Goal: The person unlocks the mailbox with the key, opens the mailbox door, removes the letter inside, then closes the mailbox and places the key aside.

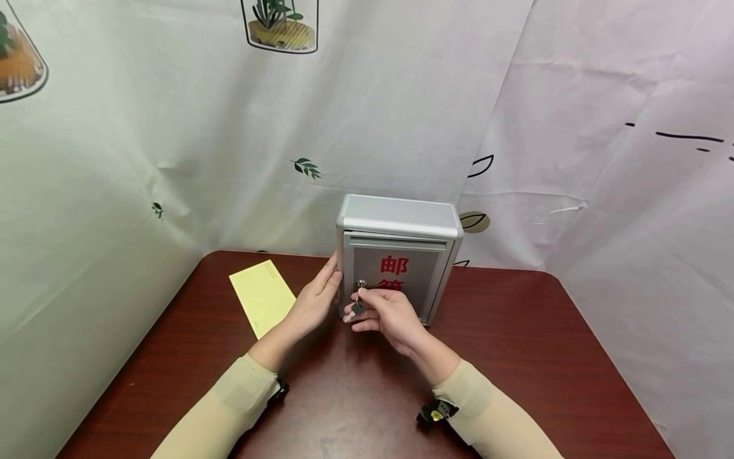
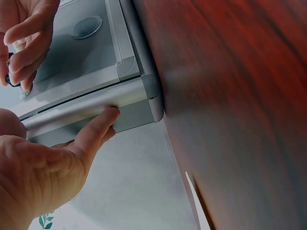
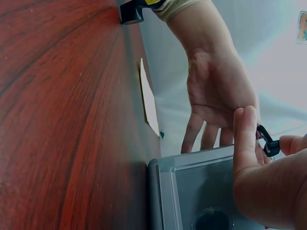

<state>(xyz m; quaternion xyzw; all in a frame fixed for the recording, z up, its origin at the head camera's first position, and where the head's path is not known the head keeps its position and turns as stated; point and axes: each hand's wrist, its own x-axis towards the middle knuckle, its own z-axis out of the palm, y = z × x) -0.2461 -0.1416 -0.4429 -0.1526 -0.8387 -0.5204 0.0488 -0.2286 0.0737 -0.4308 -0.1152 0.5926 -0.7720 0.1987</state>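
Observation:
A silver-grey metal mailbox with red characters on its front door stands upright on the table. Flat against its left side rests my left hand, with fairly straight fingers, as the left wrist view also shows. My right hand is at the lock on the door's left part, thumb and finger pinching a key there. Below the fingertips hangs a second key with a dark head. In the right wrist view a black key head shows beside the fingers; the pinched key itself is mostly hidden.
A yellow envelope lies left of the mailbox, partly behind my left forearm. The dark red wooden table has rounded far corners. White printed cloth hangs behind and at both sides.

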